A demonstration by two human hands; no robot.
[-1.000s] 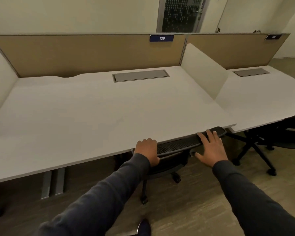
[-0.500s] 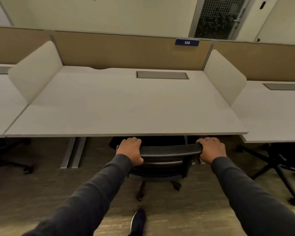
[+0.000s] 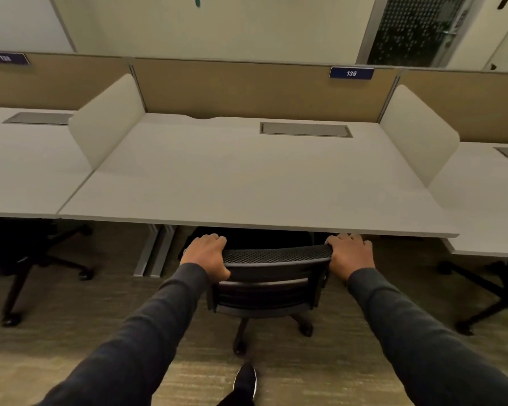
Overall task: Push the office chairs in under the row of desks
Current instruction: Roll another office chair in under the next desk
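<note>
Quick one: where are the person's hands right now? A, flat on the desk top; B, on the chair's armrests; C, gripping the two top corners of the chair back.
C: the left hand and right hand wrap the chair back at its upper corners.

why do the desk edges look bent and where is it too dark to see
Head view: wide-angle distortion bows the desk front edge and tilts the side dividers outward. The 139 label reads sharp, the far-left label is blurred. Deep shadow under the desk hides the chair seat between the left hand and right hand.
</note>
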